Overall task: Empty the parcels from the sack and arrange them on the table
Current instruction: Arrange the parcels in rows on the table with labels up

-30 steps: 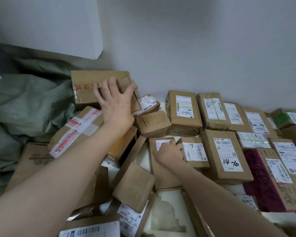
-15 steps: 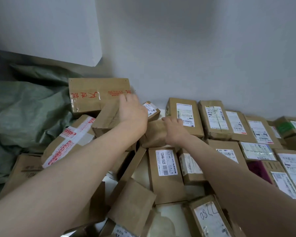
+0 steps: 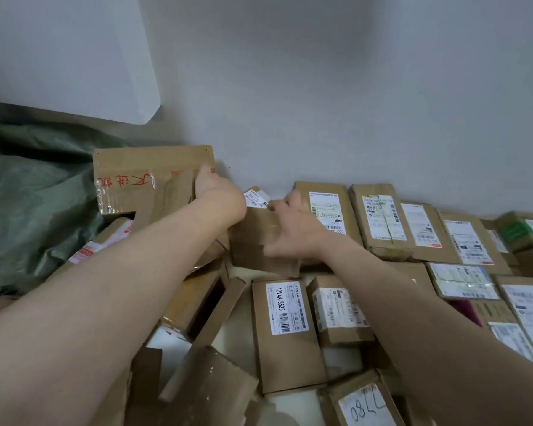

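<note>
My left hand reaches to the back of the heap and grips a tilted plain brown parcel, fingers hidden behind its top edge. That parcel leans on a large carton with red writing. Beside it my right hand holds a plain brown parcel, thumb on its near face and fingers over its far edge. The crumpled green sack lies at the left, against the wall. Labelled parcels sit in rows on the right.
Loose parcels lie jumbled under my arms, one labelled 12V4A-5525 and one marked 08. Patches of the white table show between them. A small labelled parcel is wedged by the grey wall behind my hands.
My right hand left the labelled parcel near the middle and moved back to the plain parcel. My left hand dropped from the big carton's face onto the tilted parcel. The view moved closer.
</note>
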A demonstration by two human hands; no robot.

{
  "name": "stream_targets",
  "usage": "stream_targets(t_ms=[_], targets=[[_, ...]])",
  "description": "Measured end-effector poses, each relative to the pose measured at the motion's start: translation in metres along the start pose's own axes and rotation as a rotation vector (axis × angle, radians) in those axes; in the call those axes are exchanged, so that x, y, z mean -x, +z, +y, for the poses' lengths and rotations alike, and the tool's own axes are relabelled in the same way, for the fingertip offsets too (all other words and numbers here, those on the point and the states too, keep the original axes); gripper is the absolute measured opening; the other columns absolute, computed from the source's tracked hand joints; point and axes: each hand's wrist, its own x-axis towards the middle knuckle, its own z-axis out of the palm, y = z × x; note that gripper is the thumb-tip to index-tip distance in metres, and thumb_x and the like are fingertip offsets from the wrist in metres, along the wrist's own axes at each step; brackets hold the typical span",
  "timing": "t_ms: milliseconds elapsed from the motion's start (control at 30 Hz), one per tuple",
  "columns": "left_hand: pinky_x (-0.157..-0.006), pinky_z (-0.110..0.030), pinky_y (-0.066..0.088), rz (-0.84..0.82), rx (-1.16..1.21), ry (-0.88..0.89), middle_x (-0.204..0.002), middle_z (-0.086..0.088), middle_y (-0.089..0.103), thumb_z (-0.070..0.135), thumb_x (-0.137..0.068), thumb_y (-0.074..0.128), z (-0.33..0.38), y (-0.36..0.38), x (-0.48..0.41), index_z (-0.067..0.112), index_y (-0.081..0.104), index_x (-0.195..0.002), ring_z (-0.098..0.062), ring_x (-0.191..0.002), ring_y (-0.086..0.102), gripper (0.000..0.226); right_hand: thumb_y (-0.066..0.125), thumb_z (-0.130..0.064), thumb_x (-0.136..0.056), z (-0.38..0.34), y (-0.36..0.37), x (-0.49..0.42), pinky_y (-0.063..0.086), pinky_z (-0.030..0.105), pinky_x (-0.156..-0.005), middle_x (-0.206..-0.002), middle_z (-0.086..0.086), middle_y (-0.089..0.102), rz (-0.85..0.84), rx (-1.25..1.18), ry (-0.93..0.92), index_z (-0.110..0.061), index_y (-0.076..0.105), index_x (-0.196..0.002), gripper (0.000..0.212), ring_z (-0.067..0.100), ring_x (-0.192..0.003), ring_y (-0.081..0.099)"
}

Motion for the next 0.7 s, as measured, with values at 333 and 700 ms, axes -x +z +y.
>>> stream_targets(t_ms=[333,700], targets=[[-0.091,-0.038,0.038,-0.199,0.016,-0.042,-0.121,0.004,0.061,0.035,-0.083,0.052,0.046,0.004,-0.042,0.029,0.057,-0.124,-0.025,-0.115,0.054,0.042,0.051,-0.055,-0.088,0.041,-0.039,0.012,0.033,0.048,-0.108,-0.145,0.011,0.04,0.476,-0.596,0.519,-0.02,0.032,-0.146,0.07,0.036,-0.134,0.03],[-0.116,-0.051,0.015,-0.179,0.63,-0.162,-0.157,-0.029,-0.004,0.025,-0.095,0.046,0.095,0.051,-0.125,0.016,-0.011,-0.154,-0.045,-0.146,-0.001,0.082,0.05,-0.055,-0.086,0.05,-0.015,-0.025,0.033,0.05,-0.093,-0.139,0.019,0.034,0.384,0.01,0.575,-0.015,0.016,-0.151,0.083,0.043,-0.125,0.035]])
